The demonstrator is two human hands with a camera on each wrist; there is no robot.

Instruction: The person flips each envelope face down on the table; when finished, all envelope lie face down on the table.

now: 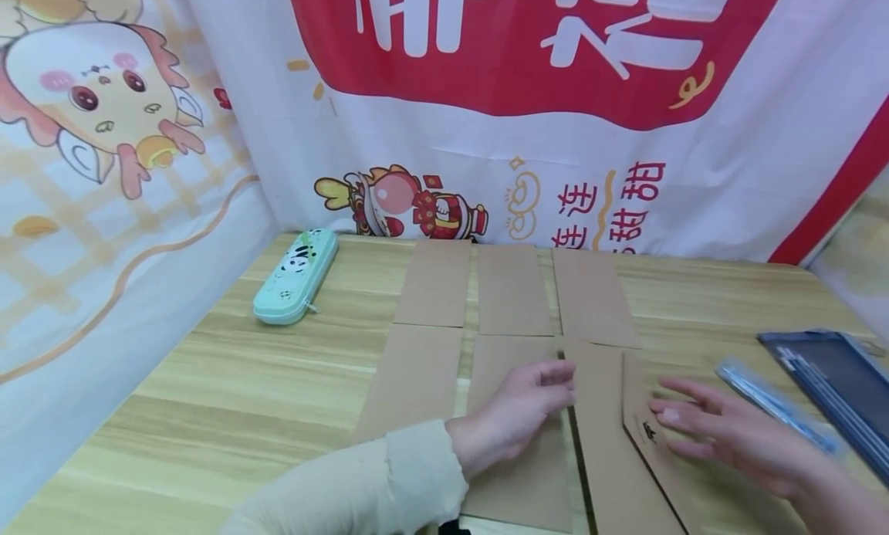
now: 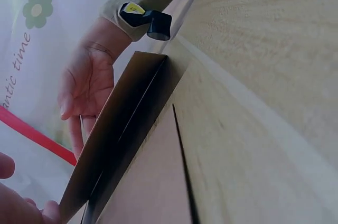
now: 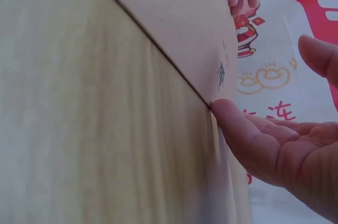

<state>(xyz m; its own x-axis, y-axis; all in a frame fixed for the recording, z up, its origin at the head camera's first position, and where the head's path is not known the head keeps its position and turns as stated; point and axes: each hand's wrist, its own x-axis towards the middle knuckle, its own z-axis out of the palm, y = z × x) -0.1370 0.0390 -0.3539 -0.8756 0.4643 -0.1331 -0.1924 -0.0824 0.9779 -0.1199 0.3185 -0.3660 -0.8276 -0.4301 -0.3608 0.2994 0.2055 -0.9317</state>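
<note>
Flat brown kraft-paper pieces, perhaps booklets, lie in two rows. At the front right is a brown piece (image 1: pixel 596 442), with a logo-printed brown piece (image 1: pixel 642 446) overlapping its right side. My left hand (image 1: pixel 517 408) is beside its left edge, fingers loosely bent. In the left wrist view, left fingertips (image 2: pixel 51 212) touch the raised edge of a brown piece (image 2: pixel 127 108). My right hand (image 1: pixel 736 435), fingers extended, is at the logo piece's right side. The right wrist view shows a right fingertip (image 3: pixel 224 109) touching its lower edge.
A mint panda pencil case (image 1: pixel 295 280) lies at the back left of the wooden table (image 1: pixel 208 380). To the right are clear-wrapped pens (image 1: pixel 774 404) and a dark blue pouch (image 1: pixel 833 365) with sticks on it. A printed cloth (image 1: pixel 486 149) hangs behind.
</note>
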